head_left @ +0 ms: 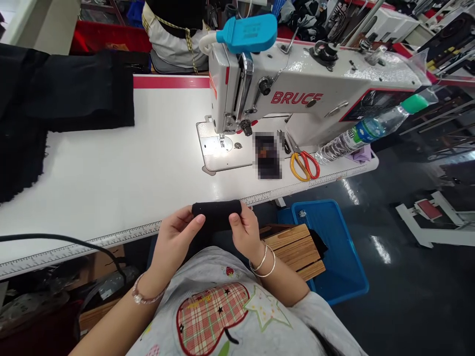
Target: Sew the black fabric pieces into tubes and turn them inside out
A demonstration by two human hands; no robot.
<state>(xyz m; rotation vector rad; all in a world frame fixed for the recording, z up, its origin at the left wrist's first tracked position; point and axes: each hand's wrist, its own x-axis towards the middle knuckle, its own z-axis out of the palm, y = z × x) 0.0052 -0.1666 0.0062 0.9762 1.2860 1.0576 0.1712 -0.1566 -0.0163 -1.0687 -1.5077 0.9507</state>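
Observation:
A small piece of black fabric is stretched between my two hands, just off the table's front edge. My left hand pinches its left end, thumb on top. At the right end, my right hand grips it the same way. Beyond them stands a white sewing machine, its lit needle plate bare of cloth. Farther left, larger dark fabric pieces lie spread on the white table.
Scissors with yellow and red handles lie near a water bottle leaning on its side. A blurred dark item rests beside the machine bed. Below right are a wooden stool and a blue bin. A black cable crosses the front left.

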